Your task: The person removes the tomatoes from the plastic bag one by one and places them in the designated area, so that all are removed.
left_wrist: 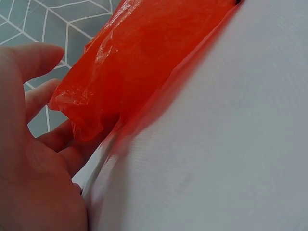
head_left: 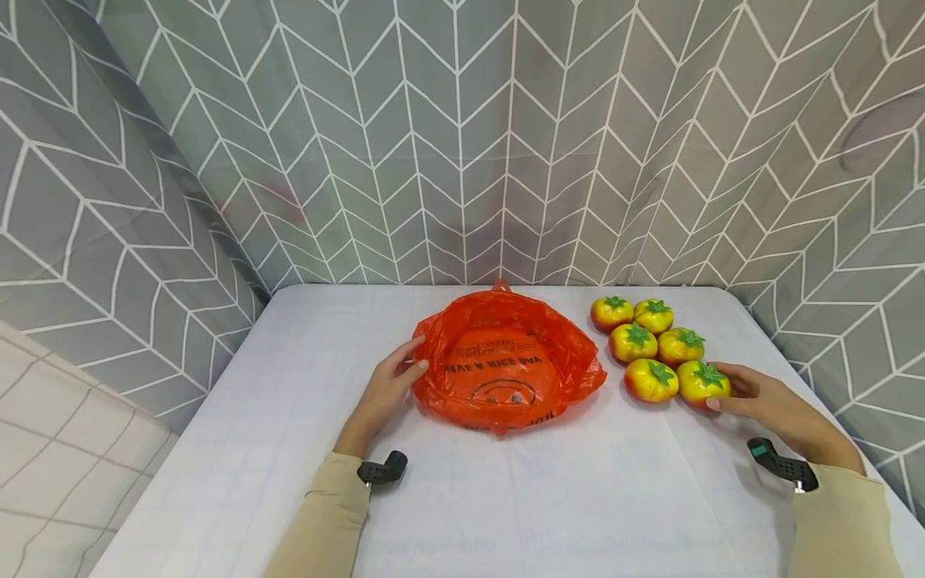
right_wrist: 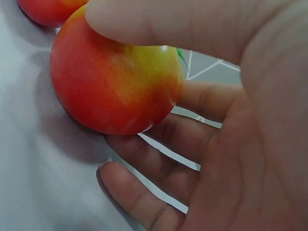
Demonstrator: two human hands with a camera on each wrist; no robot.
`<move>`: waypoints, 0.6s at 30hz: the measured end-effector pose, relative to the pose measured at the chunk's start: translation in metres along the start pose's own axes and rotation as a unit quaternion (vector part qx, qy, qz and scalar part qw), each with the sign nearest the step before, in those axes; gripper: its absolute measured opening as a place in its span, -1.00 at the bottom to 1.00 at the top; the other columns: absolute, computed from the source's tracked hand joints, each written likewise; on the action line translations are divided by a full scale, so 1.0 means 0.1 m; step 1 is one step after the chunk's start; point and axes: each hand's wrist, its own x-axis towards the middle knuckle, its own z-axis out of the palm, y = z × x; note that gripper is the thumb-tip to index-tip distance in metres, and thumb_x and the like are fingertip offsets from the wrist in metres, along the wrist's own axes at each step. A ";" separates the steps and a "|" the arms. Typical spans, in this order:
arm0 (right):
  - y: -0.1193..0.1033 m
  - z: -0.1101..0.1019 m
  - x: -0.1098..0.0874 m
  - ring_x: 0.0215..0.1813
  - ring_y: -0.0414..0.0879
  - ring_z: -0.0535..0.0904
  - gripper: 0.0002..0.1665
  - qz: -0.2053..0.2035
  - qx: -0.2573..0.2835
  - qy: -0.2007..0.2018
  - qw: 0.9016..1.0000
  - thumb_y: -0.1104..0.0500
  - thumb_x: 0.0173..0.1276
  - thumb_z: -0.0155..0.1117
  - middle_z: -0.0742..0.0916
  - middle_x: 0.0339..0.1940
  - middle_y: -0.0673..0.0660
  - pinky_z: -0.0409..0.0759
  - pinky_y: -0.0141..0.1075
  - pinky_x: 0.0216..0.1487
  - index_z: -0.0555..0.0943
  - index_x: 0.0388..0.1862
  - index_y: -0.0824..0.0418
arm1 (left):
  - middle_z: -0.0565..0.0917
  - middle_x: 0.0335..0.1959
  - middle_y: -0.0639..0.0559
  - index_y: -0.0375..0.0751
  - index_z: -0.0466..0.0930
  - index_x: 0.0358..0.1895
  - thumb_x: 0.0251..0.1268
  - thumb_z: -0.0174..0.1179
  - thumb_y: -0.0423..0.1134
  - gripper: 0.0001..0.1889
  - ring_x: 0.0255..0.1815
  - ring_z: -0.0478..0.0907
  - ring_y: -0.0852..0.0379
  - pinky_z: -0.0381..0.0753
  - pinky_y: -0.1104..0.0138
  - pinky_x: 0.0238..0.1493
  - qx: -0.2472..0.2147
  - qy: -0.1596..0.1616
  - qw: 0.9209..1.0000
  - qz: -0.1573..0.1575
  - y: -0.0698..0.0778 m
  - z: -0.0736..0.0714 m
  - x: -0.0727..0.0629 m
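Note:
A red plastic bag (head_left: 499,369) with its mouth spread wide lies mid-table, dark print and a smiley face showing inside. At its left rim is my left hand (head_left: 390,385). In the left wrist view some fingers reach behind the bag's edge (left_wrist: 96,96), while the thumb (left_wrist: 41,60) stands apart from the plastic. To the right, my right hand (head_left: 769,401) holds a glossy red-and-yellow tomato-like fruit (head_left: 699,382) with a green leafy top. In the right wrist view the thumb lies over this fruit (right_wrist: 110,91) and fingers bend around its far side.
Several matching fruits (head_left: 652,380) sit close together in two rows, right of the bag. A white cloth (head_left: 448,498) covers the table. Behind and beside it hangs a grey curtain (head_left: 484,144) with white zigzag lines.

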 end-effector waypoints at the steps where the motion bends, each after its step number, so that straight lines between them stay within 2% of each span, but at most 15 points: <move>1: 0.00 0.01 0.01 0.12 -0.49 0.37 -0.12 0.001 0.001 0.001 1.000 -0.01 0.45 0.27 0.37 0.42 0.52 0.48 -0.56 -0.09 0.15 0.52 0.42 | 0.43 0.39 0.00 0.14 0.37 0.48 0.47 0.18 -0.05 -0.45 0.27 0.46 -0.06 0.45 0.01 0.32 0.000 0.000 1.000 0.001 0.00 0.00 0.01; 3: 0.01 0.02 0.03 0.17 -0.35 0.39 -0.11 0.005 0.000 0.000 1.000 -0.01 0.46 0.27 0.35 0.43 0.53 0.48 -0.56 -0.09 0.14 0.53 0.41 | 0.43 0.39 -0.02 0.12 0.36 0.49 0.48 0.18 -0.07 -0.45 0.27 0.46 -0.07 0.44 0.01 0.32 -0.001 -0.001 1.000 0.001 0.00 -0.01 0.01; 7: 0.04 0.05 0.04 0.18 -0.31 0.43 -0.11 0.015 -0.003 -0.004 1.000 0.00 0.46 0.28 0.38 0.41 0.54 0.52 -0.46 -0.04 0.14 0.52 0.42 | 0.45 0.36 -0.13 0.01 0.31 0.52 0.50 0.14 -0.15 -0.44 0.28 0.46 -0.13 0.42 -0.01 0.34 0.004 -0.004 1.000 -0.007 0.01 -0.01 0.01; 10: 0.05 0.07 0.03 0.23 -0.09 0.48 -0.11 0.024 -0.009 -0.005 1.000 -0.02 0.46 0.26 0.39 0.39 0.55 0.55 -0.36 -0.01 0.13 0.52 0.43 | 0.44 0.36 -0.18 -0.05 0.27 0.53 0.51 0.12 -0.18 -0.43 0.28 0.45 -0.16 0.41 -0.02 0.35 0.010 -0.005 1.000 -0.016 0.02 -0.01 -0.01; 11: 0.05 0.07 0.02 0.26 0.05 0.47 -0.11 0.028 -0.009 -0.006 1.000 -0.03 0.47 0.25 0.38 0.39 0.57 0.55 -0.34 -0.02 0.12 0.52 0.43 | 0.44 0.36 -0.17 -0.04 0.28 0.53 0.51 0.13 -0.18 -0.43 0.29 0.45 -0.16 0.41 -0.02 0.35 0.009 -0.006 1.000 -0.017 0.02 -0.01 -0.01; 14: 0.05 0.08 0.00 0.32 0.35 0.37 -0.11 0.030 -0.004 -0.005 1.000 -0.03 0.48 0.24 0.35 0.39 0.61 0.53 -0.42 -0.08 0.12 0.52 0.43 | 0.45 0.36 -0.10 0.03 0.32 0.51 0.50 0.14 -0.12 -0.44 0.28 0.46 -0.12 0.44 -0.01 0.33 0.010 -0.008 1.000 -0.009 0.04 -0.02 -0.03; 16: 0.05 0.07 -0.01 0.30 0.33 0.38 -0.12 0.027 -0.002 -0.002 1.000 -0.03 0.48 0.23 0.35 0.39 0.61 0.52 -0.47 -0.12 0.12 0.53 0.42 | 0.46 0.35 -0.06 0.08 0.35 0.49 0.49 0.16 -0.07 -0.45 0.28 0.46 -0.09 0.47 -0.01 0.30 0.011 -0.008 1.000 -0.003 0.04 -0.04 -0.04; 18: 0.06 0.06 -0.02 0.24 0.07 0.49 -0.14 0.020 0.003 0.002 1.000 -0.02 0.49 0.22 0.37 0.38 0.58 0.53 -0.44 -0.13 0.13 0.53 0.41 | 0.46 0.36 -0.08 0.04 0.36 0.49 0.50 0.14 -0.07 -0.46 0.29 0.46 -0.10 0.48 -0.02 0.29 0.020 -0.010 1.000 0.001 0.09 -0.06 -0.06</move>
